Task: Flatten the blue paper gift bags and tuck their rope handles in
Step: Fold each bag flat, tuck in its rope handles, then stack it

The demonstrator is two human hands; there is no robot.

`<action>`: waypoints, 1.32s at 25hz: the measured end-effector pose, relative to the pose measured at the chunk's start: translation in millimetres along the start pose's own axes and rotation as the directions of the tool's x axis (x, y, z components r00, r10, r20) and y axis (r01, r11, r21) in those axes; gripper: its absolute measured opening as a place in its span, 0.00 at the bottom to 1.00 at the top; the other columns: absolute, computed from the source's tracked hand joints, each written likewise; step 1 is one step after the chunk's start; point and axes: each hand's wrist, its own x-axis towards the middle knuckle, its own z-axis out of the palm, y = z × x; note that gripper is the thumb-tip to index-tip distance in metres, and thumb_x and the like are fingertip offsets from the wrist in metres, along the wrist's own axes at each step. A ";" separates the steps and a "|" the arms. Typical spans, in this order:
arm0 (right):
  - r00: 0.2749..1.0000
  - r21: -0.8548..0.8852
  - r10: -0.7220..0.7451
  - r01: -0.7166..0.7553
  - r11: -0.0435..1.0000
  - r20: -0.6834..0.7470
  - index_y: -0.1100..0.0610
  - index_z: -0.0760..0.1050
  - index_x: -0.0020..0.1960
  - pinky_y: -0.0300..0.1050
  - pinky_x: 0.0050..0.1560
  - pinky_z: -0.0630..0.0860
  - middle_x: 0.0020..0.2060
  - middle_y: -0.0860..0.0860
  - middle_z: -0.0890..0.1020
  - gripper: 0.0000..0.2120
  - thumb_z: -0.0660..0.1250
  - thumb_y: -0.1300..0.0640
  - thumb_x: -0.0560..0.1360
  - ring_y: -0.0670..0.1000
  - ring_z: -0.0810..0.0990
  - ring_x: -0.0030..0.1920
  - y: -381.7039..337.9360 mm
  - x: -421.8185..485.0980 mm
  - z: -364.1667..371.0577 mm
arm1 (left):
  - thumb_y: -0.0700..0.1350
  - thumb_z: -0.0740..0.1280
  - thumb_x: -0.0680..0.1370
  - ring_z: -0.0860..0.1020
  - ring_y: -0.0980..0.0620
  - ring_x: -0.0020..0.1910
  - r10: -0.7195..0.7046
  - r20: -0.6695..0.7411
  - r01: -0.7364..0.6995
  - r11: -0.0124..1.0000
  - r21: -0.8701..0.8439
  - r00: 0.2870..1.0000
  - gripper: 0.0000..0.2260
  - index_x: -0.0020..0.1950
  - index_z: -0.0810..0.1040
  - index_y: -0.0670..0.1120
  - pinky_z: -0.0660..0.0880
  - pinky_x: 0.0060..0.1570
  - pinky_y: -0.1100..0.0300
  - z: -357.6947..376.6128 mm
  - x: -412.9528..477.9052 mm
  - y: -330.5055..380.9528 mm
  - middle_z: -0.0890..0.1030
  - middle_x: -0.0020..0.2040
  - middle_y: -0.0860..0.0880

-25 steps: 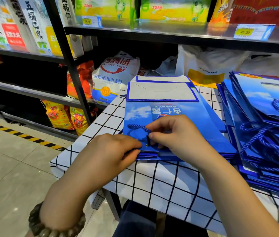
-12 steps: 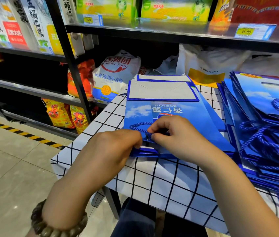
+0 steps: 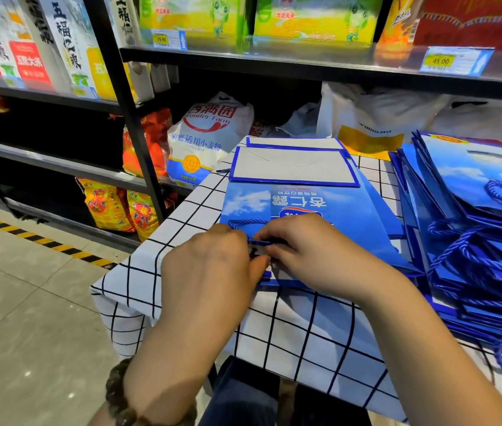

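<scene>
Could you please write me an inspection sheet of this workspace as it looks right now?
Surface: small table under a white tablecloth with a dark grid.
Job's things: flattened blue bag on top of a low stack near the table's front edge, printed side up; its rope handle partly out; untidy pile of blue bags to the right, ropes hanging loose.
Clutter: nothing seen.
Grippers: left hand and right hand meet at the bag's mouth, fingers pinching at the rope; beaded bracelet on the left wrist.
Cables: nothing seen.
Surroundings: shop shelving behind with a flour sack, boxed goods, price tags; tiled floor with hazard stripe.
</scene>
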 end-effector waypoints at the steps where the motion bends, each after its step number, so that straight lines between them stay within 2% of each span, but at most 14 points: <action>1: 1.000 0.006 0.004 -0.003 1.000 -0.012 0.48 0.77 0.52 0.51 0.50 0.75 0.45 0.45 0.80 0.09 0.59 0.57 0.77 0.48 0.75 0.48 0.2 -0.1 0.9 | 0.57 0.67 0.72 0.78 0.46 0.40 0.024 0.000 -0.024 0.999 -0.032 1.000 0.13 0.38 0.75 0.49 0.63 0.30 0.59 2.3 2.3 -1.4 0.77 0.39 0.50; 3: 1.000 0.014 0.012 -0.012 1.000 -0.028 0.48 0.77 0.53 0.53 0.50 0.75 0.48 0.47 0.81 0.09 0.60 0.55 0.77 0.50 0.76 0.51 -0.2 -0.6 2.9 | 0.49 0.77 0.63 0.76 0.45 0.28 0.102 0.017 -0.101 0.992 -0.075 0.995 0.12 0.31 0.76 0.46 0.57 0.24 0.63 7.0 3.7 -3.9 0.76 0.31 0.48; 5: 0.999 0.004 0.023 -0.023 1.000 -0.047 0.47 0.76 0.54 0.53 0.51 0.75 0.50 0.47 0.81 0.09 0.59 0.54 0.77 0.52 0.76 0.53 -0.5 -1.9 4.0 | 0.43 0.78 0.59 0.75 0.46 0.27 0.151 0.040 -0.151 0.988 0.011 0.988 0.12 0.32 0.75 0.46 0.48 0.25 0.65 6.5 3.2 -2.4 0.76 0.30 0.48; 7: 0.997 -0.021 0.023 -0.025 0.999 -0.078 0.47 0.75 0.56 0.52 0.51 0.75 0.52 0.47 0.81 0.11 0.59 0.54 0.77 0.52 0.76 0.54 -1.9 -3.4 5.0 | 0.45 0.70 0.71 0.77 0.47 0.38 0.170 0.064 -0.173 0.984 0.047 0.983 0.06 0.43 0.75 0.47 0.53 0.26 0.60 5.1 1.2 -0.9 0.78 0.42 0.50; 9: 0.993 -0.058 0.017 -0.024 0.998 -0.115 0.46 0.76 0.55 0.50 0.50 0.74 0.51 0.45 0.81 0.10 0.59 0.54 0.77 0.51 0.76 0.53 -4.5 -5.6 4.7 | 0.49 0.57 0.79 0.75 0.50 0.49 0.194 0.036 -0.194 0.981 0.012 0.980 0.05 0.50 0.70 0.51 0.59 0.35 0.59 5.1 1.7 -6.2 0.74 0.51 0.53; 12: 0.983 -0.045 0.034 -0.042 0.998 -0.182 0.47 0.78 0.50 0.45 0.46 0.74 0.43 0.44 0.82 0.07 0.62 0.53 0.75 0.47 0.77 0.48 -4.5 -13.1 3.2 | 0.53 0.55 0.78 0.76 0.49 0.46 0.203 0.003 -0.198 0.956 -0.219 0.979 0.10 0.41 0.68 0.49 0.66 0.39 0.57 -0.2 1.2 -16.5 0.76 0.47 0.53; 15: 0.958 0.019 0.048 -0.045 0.999 -0.282 0.48 0.80 0.45 0.42 0.44 0.73 0.40 0.43 0.83 0.04 0.68 0.53 0.71 0.45 0.78 0.44 0.8 -21.8 10.1 | 0.54 0.63 0.69 0.79 0.53 0.41 0.034 0.028 -0.012 0.823 -0.568 0.999 0.09 0.34 0.72 0.49 0.75 0.43 0.52 4.0 2.3 -28.9 0.80 0.39 0.54; 17: 0.935 -0.022 -0.008 0.000 1.000 -0.354 0.49 0.80 0.41 0.41 0.39 0.73 0.38 0.43 0.82 0.02 0.69 0.53 0.69 0.44 0.77 0.39 3.6 -25.3 17.9 | 0.49 0.68 0.70 0.79 0.56 0.40 -0.038 0.044 0.058 0.751 -0.657 0.998 0.08 0.35 0.71 0.51 0.76 0.43 0.52 5.6 8.4 -32.1 0.79 0.35 0.56; 19: 0.903 -0.108 -0.102 0.062 0.992 -0.417 0.49 0.79 0.38 0.42 0.33 0.75 0.35 0.44 0.82 0.04 0.66 0.53 0.67 0.45 0.77 0.35 4.9 -27.9 24.4 | 0.47 0.69 0.71 0.78 0.55 0.38 -0.045 0.071 0.080 0.764 -0.641 0.997 0.07 0.37 0.71 0.52 0.75 0.41 0.53 7.6 18.0 -28.9 0.78 0.31 0.54; 22: 0.877 -0.169 -0.179 0.114 0.979 -0.446 0.51 0.78 0.39 0.46 0.30 0.78 0.35 0.45 0.82 0.09 0.60 0.51 0.69 0.50 0.81 0.36 6.6 -30.5 31.3 | 0.52 0.70 0.70 0.76 0.54 0.36 0.001 0.176 0.092 0.850 -0.518 0.984 0.10 0.39 0.70 0.52 0.69 0.36 0.58 13.5 31.4 -12.3 0.77 0.30 0.55; 24: 0.875 -0.174 -0.189 0.122 0.977 -0.446 0.51 0.78 0.39 0.46 0.30 0.78 0.35 0.46 0.82 0.10 0.59 0.51 0.69 0.51 0.82 0.37 6.9 -32.0 34.3 | 0.51 0.70 0.70 0.77 0.51 0.40 0.011 0.212 0.084 0.898 -0.432 0.977 0.09 0.41 0.70 0.52 0.70 0.40 0.58 17.5 37.8 -3.8 0.78 0.34 0.54; 26: 0.874 -0.170 -0.185 0.120 0.978 -0.448 0.52 0.78 0.39 0.46 0.30 0.78 0.36 0.46 0.82 0.10 0.59 0.51 0.69 0.51 0.82 0.37 6.6 -34.6 35.7 | 0.48 0.69 0.72 0.77 0.49 0.44 0.016 0.171 0.053 0.918 -0.393 0.985 0.07 0.44 0.71 0.52 0.69 0.43 0.56 19.3 42.3 -1.3 0.77 0.35 0.54; 30: 0.891 -0.231 -0.213 0.127 0.965 -0.400 0.50 0.79 0.43 0.41 0.38 0.79 0.40 0.44 0.83 0.13 0.59 0.46 0.69 0.47 0.81 0.41 8.9 -45.2 36.6 | 0.46 0.70 0.72 0.76 0.54 0.37 -0.018 0.115 0.074 0.863 -0.500 0.993 0.07 0.41 0.72 0.53 0.67 0.35 0.59 20.0 46.7 -11.1 0.77 0.31 0.54; 33: 0.913 -0.403 -0.177 0.014 0.915 -0.369 0.49 0.79 0.49 0.38 0.43 0.77 0.47 0.44 0.83 0.20 0.56 0.41 0.66 0.46 0.82 0.46 16.1 -49.6 35.6 | 0.46 0.68 0.73 0.76 0.54 0.39 0.045 0.134 0.031 0.855 -0.517 0.990 0.07 0.37 0.74 0.56 0.71 0.38 0.60 25.3 42.7 -20.9 0.79 0.34 0.56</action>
